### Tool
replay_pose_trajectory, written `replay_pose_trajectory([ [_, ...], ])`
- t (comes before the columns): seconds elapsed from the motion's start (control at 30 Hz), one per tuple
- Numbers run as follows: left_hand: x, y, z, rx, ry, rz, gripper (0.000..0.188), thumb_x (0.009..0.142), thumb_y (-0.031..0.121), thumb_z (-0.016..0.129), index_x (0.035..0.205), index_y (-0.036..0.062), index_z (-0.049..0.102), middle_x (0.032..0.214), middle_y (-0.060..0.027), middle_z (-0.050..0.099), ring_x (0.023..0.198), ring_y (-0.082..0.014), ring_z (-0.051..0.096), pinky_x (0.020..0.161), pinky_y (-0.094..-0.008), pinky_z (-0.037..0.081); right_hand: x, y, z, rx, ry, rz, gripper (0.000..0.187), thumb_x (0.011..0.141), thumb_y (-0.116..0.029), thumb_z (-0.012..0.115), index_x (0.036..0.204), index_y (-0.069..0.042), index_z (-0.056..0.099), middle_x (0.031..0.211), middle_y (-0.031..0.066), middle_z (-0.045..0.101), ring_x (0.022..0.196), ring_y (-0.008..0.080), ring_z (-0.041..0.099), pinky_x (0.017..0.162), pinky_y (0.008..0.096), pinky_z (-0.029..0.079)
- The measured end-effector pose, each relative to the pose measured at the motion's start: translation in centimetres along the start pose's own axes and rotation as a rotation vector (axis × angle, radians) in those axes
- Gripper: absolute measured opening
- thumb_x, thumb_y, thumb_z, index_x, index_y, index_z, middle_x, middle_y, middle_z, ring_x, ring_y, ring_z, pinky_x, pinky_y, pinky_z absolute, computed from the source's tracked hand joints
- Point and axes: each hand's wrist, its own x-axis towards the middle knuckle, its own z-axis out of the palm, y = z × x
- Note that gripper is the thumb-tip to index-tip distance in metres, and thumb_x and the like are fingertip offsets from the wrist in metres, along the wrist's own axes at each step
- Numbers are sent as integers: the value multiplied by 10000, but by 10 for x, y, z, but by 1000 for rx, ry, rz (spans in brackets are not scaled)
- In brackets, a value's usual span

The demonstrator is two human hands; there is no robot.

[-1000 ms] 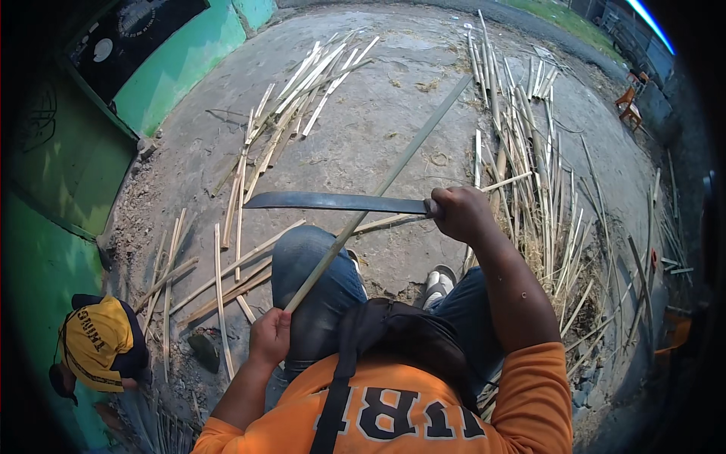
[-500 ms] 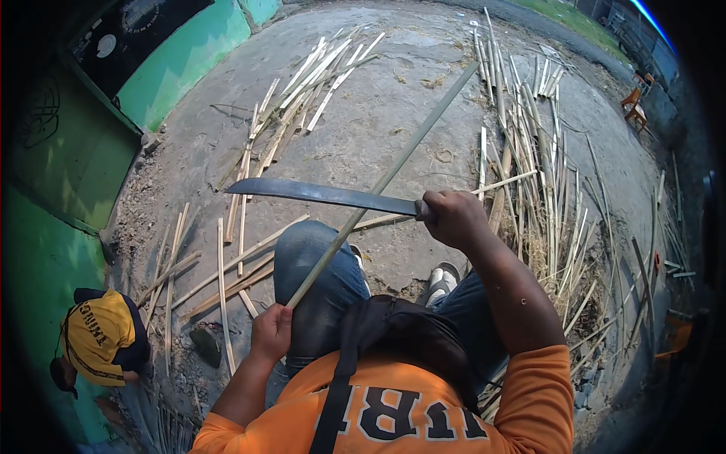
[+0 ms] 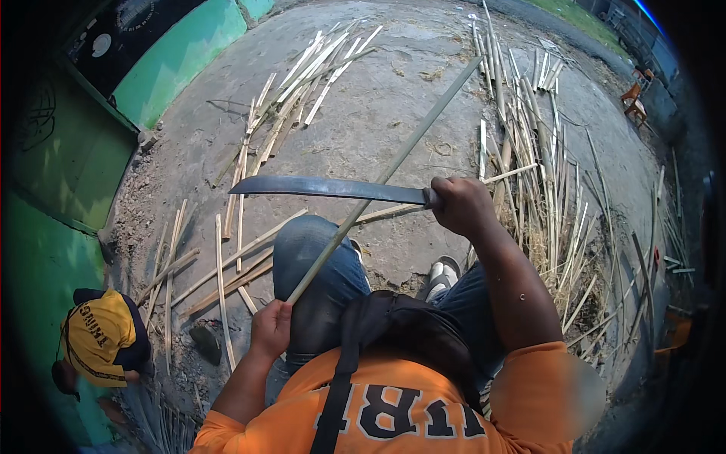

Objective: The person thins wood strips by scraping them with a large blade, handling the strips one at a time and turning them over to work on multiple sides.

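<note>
My right hand (image 3: 463, 206) is closed round the handle of a machete (image 3: 325, 188), its long dark blade pointing left across the view. A long pale green bamboo strip (image 3: 423, 125) slants from my left thigh up to the far right. Its near end is gripped in my left hand (image 3: 271, 327), fingers pressed together beside my left knee. The blade crosses over the strip near its middle; whether they touch I cannot tell. Another bamboo strip (image 3: 393, 213) lies lower down, just beyond my knees.
Split bamboo strips (image 3: 321, 64) lie scattered at the far left, and a larger bamboo pile (image 3: 541, 151) covers the right side. A person in a yellow shirt (image 3: 98, 337) is at the near left, by a green wall (image 3: 181, 68). An orange chair (image 3: 634, 102) stands far right.
My right hand and the machete have shifted slightly right, with the blade a little more level. My left hand still holds the strip in nearly the same place.
</note>
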Motion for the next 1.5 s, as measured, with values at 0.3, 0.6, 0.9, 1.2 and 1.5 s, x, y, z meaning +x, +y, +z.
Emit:
replay_pose_trajectory([
  [0.3, -1, -1, 0, -12, 6, -6, 523, 1106, 459, 517, 860, 10, 623, 682, -199, 612, 663, -398, 659, 604, -438, 479, -3, -7, 6, -3, 12, -28, 247, 980, -293, 663, 820, -105, 644, 660, 142, 639, 648, 389, 685, 626, 517, 549],
  [0.6, 5, -6, 3, -57, -7, 0, 562, 1108, 493, 499, 840, 9, 597, 659, -195, 575, 627, -364, 636, 596, -427, 468, 2, 19, 2, 59, 19, 81, 206, 966, -241, 677, 817, -102, 642, 695, 152, 638, 663, 394, 664, 617, 516, 538],
  [0.9, 6, -6, 3, -86, -9, -26, 574, 1097, 529, 508, 876, 16, 639, 669, -152, 612, 631, -287, 643, 606, -395, 478, 7, 33, -6, 31, 41, 158, 177, 945, -233, 691, 834, -103, 644, 723, 154, 653, 682, 400, 668, 632, 512, 540],
  [1.2, 1, -12, 3, -89, -19, -21, 564, 1096, 526, 515, 894, 17, 648, 668, -155, 610, 636, -280, 651, 613, -392, 487, 2, 2, -8, 1, 10, -15, 233, 947, -275, 692, 809, -95, 638, 702, 137, 660, 676, 387, 695, 634, 511, 553],
  [1.5, 3, -10, 1, -37, -40, -35, 548, 1097, 508, 521, 899, 14, 649, 668, -172, 617, 626, -314, 661, 595, -405, 482, -4, 12, -17, 48, 13, 112, 179, 924, -236, 725, 868, -94, 631, 729, 159, 646, 709, 411, 664, 637, 523, 528],
])
